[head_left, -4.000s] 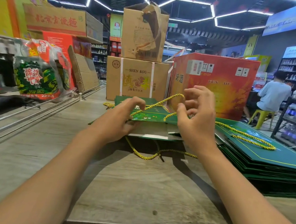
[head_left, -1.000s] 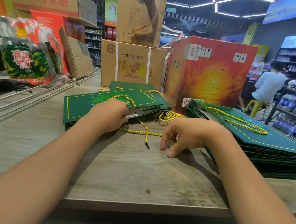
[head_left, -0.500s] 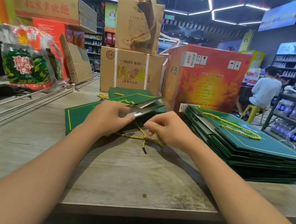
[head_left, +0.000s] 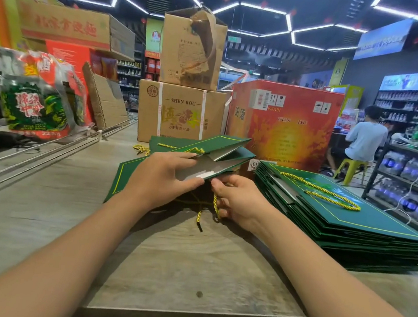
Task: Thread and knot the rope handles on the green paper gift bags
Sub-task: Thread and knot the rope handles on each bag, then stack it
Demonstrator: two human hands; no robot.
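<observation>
- The left hand (head_left: pixel 161 176) holds the green bag's (head_left: pixel 124 175) open mouth edge above the desk (head_left: pixel 180 263).
- The right hand (head_left: pixel 237 199) pinches the yellow rope (head_left: pixel 215 205) just beside that edge, its free end hanging toward the desk; the right grip is nearer the hole.

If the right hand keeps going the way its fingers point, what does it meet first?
The right hand, pinching the yellow rope, points left toward the left hand. It would probably meet the open green bag's lower edge first, or those fingertips; depth is unclear.
</observation>
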